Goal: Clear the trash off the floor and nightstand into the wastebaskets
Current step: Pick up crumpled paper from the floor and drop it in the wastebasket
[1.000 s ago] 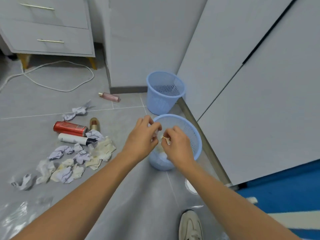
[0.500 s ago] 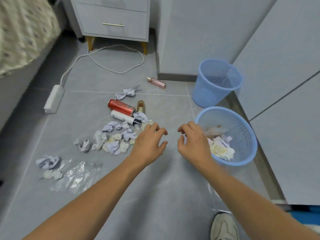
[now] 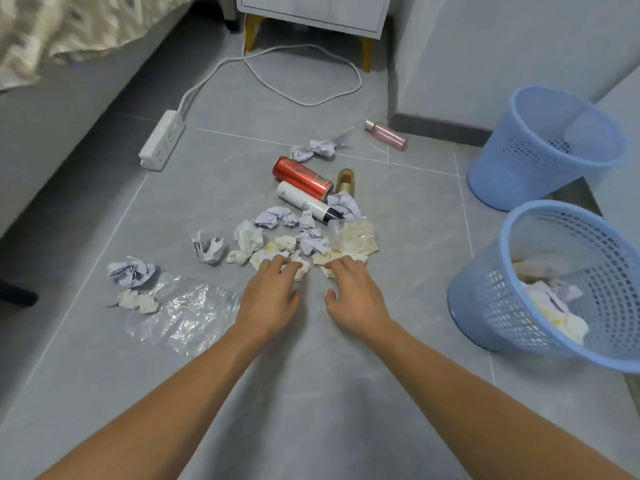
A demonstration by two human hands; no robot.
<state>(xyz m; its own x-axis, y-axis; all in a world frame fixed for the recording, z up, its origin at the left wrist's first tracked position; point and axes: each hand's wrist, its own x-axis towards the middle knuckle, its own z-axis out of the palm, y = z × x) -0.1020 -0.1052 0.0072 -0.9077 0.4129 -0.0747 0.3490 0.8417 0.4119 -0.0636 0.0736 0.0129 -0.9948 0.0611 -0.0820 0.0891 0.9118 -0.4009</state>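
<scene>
Left hand point(image 3: 270, 299) spread loosely, fingertips touched a stained tissue wad point(image 3: 277, 252), right hand point(image 3: 353, 296) likewise relaxed, fingertips on a yellowed tissue point(image 3: 353, 242), neither gripped anything

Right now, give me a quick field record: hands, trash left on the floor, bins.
left hand: fingertips on the stained tissues, nothing gripped yet
right hand: reaching the same pile, nothing held
floor trash: red can, white tube, pink bottle, plastic bag
near bin: holds paper
far bin: contents unclear
</scene>
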